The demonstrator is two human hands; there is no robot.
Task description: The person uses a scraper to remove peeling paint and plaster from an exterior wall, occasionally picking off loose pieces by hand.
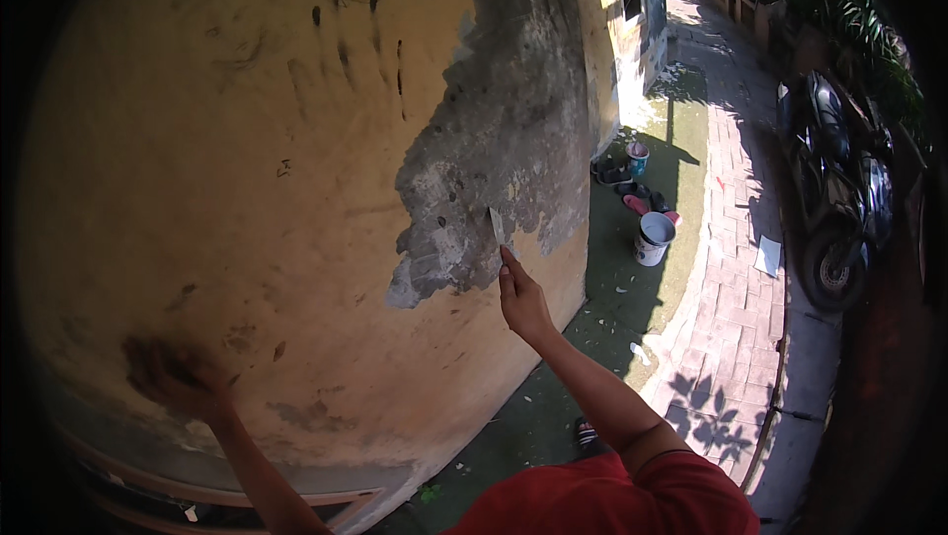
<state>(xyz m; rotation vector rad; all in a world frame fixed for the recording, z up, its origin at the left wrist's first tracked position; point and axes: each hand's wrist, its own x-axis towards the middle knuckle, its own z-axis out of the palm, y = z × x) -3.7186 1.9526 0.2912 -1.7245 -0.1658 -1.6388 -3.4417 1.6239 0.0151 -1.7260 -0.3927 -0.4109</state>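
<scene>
My right hand [523,298] is closed round the handle of a paint scraper [496,226]. Its thin pale blade points up the wall, over the lower part of a bare grey patch [504,110] where the yellow paint is gone. Whether the blade's edge touches the surface I cannot tell. Lower left, my left hand [176,377] rests against the yellow wall [247,219], palm toward it and fingers stretched out. Dark shade blurs those fingers, and nothing shows in them. Ragged paint edges border the grey patch, and black streaks mark the wall above.
Right of the wall's corner, a white bucket [653,239] stands on the green floor strip [622,318], with a smaller pail [637,156] and several shoes [647,204] behind it. Paint flakes lie around. A brick path [731,337] runs alongside; a motorcycle [839,189] is parked beyond.
</scene>
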